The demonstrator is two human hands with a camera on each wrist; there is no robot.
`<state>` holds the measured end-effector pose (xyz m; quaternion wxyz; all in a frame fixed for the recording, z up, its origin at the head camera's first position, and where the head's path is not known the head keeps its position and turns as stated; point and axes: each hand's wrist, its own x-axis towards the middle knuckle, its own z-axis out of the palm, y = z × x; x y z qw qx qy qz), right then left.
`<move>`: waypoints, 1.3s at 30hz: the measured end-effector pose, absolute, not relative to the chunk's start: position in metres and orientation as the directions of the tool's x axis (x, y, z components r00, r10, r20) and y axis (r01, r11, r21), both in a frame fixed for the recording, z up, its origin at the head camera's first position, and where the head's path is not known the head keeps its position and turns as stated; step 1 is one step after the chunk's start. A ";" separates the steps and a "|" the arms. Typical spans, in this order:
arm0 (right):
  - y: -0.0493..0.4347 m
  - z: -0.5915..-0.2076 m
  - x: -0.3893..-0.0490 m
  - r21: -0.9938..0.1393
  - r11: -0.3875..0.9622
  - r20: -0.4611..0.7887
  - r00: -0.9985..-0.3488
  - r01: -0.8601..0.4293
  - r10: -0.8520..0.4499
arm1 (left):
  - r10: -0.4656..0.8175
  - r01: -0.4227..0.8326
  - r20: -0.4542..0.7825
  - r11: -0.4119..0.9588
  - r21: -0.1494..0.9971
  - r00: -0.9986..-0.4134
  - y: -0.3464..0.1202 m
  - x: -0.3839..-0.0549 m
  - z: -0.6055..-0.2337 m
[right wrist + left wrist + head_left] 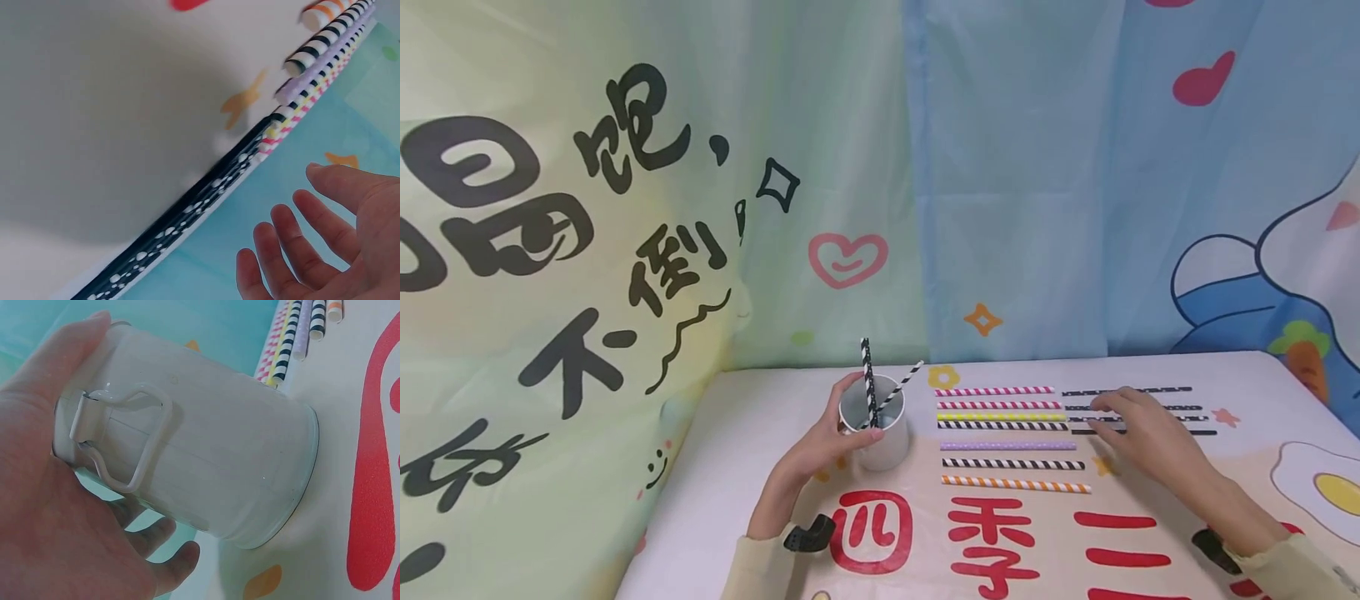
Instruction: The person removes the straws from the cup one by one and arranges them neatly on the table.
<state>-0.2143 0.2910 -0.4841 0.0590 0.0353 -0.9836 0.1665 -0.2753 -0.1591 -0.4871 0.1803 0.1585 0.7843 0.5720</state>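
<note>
A white cup (883,454) with a small loop handle (164,431) stands on the table, and my left hand (827,429) grips it round the rim, thumb on the near side. Inside it lean a black straw with white dots (869,379) and a thinner-looking black-and-white striped straw (904,385). Over the right-hand row of black straws (1168,389), some dotted white, hovers my right hand (1150,433). Its fingers are apart and loosely bent, with nothing between them in the right wrist view. It partly hides the black straws in the head view.
Left of the black straws lie several others side by side: pink striped (996,391), yellow (1000,417), purple dotted (1007,446), black-and-white striped (1011,463) and orange striped (1015,484). A printed cloth covers the table (715,500). Printed curtains (1015,167) hang behind it.
</note>
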 end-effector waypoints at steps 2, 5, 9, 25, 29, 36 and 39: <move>0.286 -0.482 -0.214 -0.334 0.937 0.128 -0.990 -0.096 -0.056 | 0.459 0.050 -0.095 0.293 0.955 -0.883 -0.159 -0.275 -0.488; 0.276 -0.478 -0.215 -0.356 0.929 0.119 -0.991 -0.102 -0.063 | 0.456 0.054 -0.089 0.291 0.955 -0.886 -0.160 -0.276 -0.487; 0.265 -0.473 -0.215 -0.399 0.912 0.101 -0.993 -0.100 -0.065 | 0.452 0.050 -0.093 0.294 0.954 -0.887 -0.160 -0.275 -0.486; 0.228 -0.478 -0.205 -0.657 0.737 0.148 -0.986 -0.157 -0.078 | 0.456 0.049 -0.100 0.303 0.952 -0.884 -0.159 -0.275 -0.486; 0.215 -0.479 -0.203 -0.725 0.678 0.113 -0.992 -0.122 -0.057 | 0.449 0.039 -0.108 0.307 0.951 -0.887 -0.159 -0.275 -0.486; 0.193 -0.481 -0.206 -0.856 0.505 0.102 -0.994 -0.111 -0.047 | 0.454 0.040 -0.104 0.295 0.955 -0.885 -0.159 -0.273 -0.486; 0.181 -0.480 -0.209 -0.914 0.395 0.068 -0.995 -0.089 -0.067 | 0.454 0.036 -0.107 0.296 0.955 -0.885 -0.160 -0.273 -0.486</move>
